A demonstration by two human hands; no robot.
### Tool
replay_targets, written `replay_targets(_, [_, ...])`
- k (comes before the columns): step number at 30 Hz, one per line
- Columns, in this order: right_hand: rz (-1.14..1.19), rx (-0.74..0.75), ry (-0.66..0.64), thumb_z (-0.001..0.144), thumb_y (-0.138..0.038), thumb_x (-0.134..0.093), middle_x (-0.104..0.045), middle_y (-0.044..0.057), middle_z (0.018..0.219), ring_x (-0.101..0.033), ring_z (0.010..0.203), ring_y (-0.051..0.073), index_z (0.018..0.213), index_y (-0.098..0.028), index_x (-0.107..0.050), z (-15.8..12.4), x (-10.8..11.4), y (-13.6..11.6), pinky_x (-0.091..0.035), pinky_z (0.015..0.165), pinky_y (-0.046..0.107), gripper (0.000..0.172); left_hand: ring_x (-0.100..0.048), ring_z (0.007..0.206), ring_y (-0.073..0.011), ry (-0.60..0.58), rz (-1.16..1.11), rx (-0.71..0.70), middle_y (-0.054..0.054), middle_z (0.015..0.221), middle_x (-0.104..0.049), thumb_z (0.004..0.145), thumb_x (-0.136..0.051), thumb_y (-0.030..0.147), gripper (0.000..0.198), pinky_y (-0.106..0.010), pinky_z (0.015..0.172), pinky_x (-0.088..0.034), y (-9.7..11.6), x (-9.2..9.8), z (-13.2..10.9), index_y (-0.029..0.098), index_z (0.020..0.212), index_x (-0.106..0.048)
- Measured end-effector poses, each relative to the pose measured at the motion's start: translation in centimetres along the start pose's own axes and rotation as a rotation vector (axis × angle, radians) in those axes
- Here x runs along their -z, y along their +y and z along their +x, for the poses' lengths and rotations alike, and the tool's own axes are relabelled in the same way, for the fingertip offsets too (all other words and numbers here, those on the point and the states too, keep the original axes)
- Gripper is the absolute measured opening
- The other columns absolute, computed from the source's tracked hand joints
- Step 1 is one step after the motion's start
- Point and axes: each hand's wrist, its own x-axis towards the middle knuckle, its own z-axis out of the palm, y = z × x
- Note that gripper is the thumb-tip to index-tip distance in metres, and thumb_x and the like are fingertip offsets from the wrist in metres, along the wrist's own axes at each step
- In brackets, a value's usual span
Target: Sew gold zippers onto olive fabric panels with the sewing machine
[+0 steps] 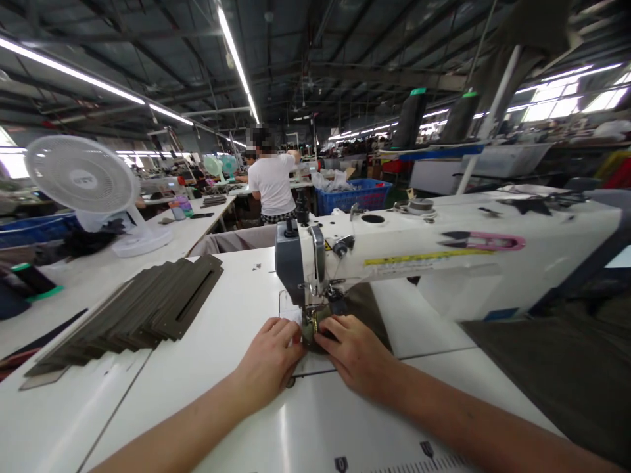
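Observation:
A white sewing machine stands on the white table. Its needle head sits above a dark olive fabric piece. My left hand lies just left of the needle, fingers curled and pressed onto the fabric's edge. My right hand rests on the fabric just right of the needle, its fingertips pinching the piece under the presser foot. The small part under the foot is mostly hidden by my fingers.
A fanned stack of dark olive cut pieces lies at left. Pink thread snips rest on the machine arm. A white fan stands at far left. A person in a white shirt works beyond. Dark cloth hangs at right.

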Motion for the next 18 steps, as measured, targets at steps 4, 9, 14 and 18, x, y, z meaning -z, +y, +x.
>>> replay_targets(4, [0.017,-0.008,0.016,0.081,-0.010,-0.046,-0.054,0.010,0.100,-0.045,0.087,0.022,0.101,-0.013,-0.060,-0.2,0.0,0.0,-0.038,0.075,0.035,0.025,-0.055,0.088,-0.0197,0.153,-0.134,0.143,-0.007,0.095,-0.059,0.083,-0.049,0.018,0.010,-0.035,0.076,-0.048,0.2,0.1,-0.9,0.019,0.086,-0.059])
replay_targets(9, [0.048,-0.010,0.033,0.081,-0.009,-0.046,-0.055,0.011,0.095,-0.045,0.086,0.022,0.099,-0.011,-0.061,-0.4,-0.2,-0.2,-0.041,0.076,0.035,0.023,-0.062,0.087,-0.0189,0.210,-0.111,0.130,-0.006,0.094,-0.067,0.085,-0.047,0.018,0.018,-0.036,0.082,-0.052,-0.5,-1.3,-0.6,0.019,0.100,-0.057])
replay_targets(14, [0.124,-0.008,0.090,0.082,-0.008,-0.045,-0.056,0.010,0.088,-0.046,0.082,0.020,0.096,-0.009,-0.061,-0.5,-0.7,-0.2,-0.045,0.075,0.032,0.022,-0.065,0.085,-0.0183,0.244,-0.080,-0.008,-0.008,0.094,-0.069,0.089,-0.041,0.016,0.022,-0.036,0.082,-0.053,-0.6,-1.9,-0.1,0.017,0.095,-0.062])
replay_targets(18, [0.130,-0.015,0.086,0.081,-0.007,-0.046,-0.056,0.010,0.087,-0.047,0.080,0.020,0.094,-0.009,-0.062,-0.3,-0.6,-0.2,-0.046,0.072,0.032,0.021,-0.063,0.088,-0.0191,0.162,-0.051,-0.039,-0.009,0.096,-0.067,0.088,-0.038,0.012,0.026,-0.037,0.081,-0.053,-0.3,-1.6,-0.1,0.017,0.100,-0.061])
